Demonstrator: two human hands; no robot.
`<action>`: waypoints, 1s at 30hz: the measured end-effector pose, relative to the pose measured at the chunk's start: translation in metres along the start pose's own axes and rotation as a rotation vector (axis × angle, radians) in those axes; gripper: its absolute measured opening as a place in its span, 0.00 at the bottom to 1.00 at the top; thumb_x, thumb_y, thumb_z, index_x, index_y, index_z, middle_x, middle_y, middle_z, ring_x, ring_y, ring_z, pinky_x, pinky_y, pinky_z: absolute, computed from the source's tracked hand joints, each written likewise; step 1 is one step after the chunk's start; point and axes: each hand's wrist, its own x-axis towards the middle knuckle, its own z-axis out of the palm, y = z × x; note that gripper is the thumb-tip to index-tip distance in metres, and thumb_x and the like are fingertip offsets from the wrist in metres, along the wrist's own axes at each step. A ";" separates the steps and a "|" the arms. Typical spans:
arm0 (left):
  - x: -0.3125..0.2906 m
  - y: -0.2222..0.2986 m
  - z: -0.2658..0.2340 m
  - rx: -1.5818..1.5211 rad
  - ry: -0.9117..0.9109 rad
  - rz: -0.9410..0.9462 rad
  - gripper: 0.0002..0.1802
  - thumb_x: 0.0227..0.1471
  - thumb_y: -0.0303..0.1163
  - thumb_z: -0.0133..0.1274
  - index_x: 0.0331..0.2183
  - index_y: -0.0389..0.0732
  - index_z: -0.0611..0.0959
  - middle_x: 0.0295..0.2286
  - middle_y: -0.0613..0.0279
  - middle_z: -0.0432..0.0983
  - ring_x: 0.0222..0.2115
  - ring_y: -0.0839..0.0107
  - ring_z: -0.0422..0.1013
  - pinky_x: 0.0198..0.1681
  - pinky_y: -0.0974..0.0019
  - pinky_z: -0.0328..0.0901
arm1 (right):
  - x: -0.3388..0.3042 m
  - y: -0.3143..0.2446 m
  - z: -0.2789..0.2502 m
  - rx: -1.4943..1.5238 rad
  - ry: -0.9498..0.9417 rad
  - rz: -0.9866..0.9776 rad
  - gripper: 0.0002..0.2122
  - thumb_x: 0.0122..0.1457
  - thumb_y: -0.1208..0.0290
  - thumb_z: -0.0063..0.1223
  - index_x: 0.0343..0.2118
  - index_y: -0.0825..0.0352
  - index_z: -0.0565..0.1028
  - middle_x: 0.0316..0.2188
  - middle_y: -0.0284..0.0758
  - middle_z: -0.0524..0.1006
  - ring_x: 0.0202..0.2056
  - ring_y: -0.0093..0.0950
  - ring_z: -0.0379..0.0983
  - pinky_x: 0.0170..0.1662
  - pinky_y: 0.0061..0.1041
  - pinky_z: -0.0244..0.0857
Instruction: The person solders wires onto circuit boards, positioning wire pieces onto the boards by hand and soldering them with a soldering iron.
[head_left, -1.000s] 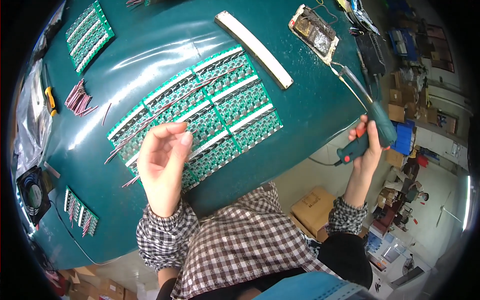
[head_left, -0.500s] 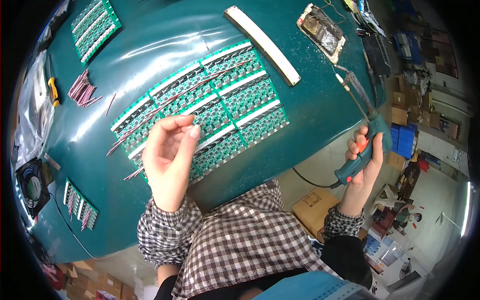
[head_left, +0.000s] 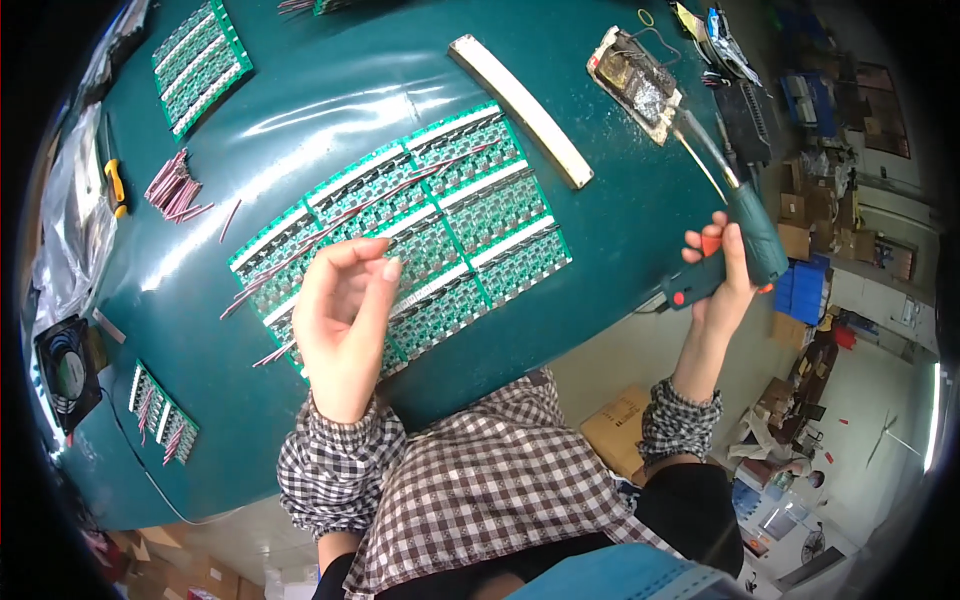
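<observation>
One soldering gun (head_left: pixel 757 240) sits clamped in the right hand (head_left: pixel 734 285), slanting up-left toward the tray (head_left: pixel 634 80), and we see circuit boards (head_left: pixel 497 205) under the nearer left hand (head_left: pixel 343 325), fingertips (head_left: pixel 391 270) close together, contents impossible to tell.

A green, pistol-shaped iron (head_left: pixel 757 238) is being held aslant in the right hand (head_left: pixel 731 282); on the desk (head_left: pixel 185 300), green boards (head_left: pixel 490 210) are being crossed by wires (head_left: pixel 236 302), partly hidden by the left hand (head_left: pixel 342 318).

Circuit boards (head_left: pixel 430 225) on green table (head_left: pixel 620 225)
</observation>
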 end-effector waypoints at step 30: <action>-0.012 0.004 0.008 -0.496 -0.190 -0.267 0.12 0.50 0.31 0.55 0.36 0.36 0.77 0.27 0.65 0.74 0.23 0.82 0.68 0.25 0.79 0.63 | -0.101 0.006 0.032 0.632 -0.637 0.671 0.20 0.58 0.56 0.47 0.39 0.73 0.66 0.25 0.35 0.69 0.21 0.28 0.69 0.18 0.21 0.65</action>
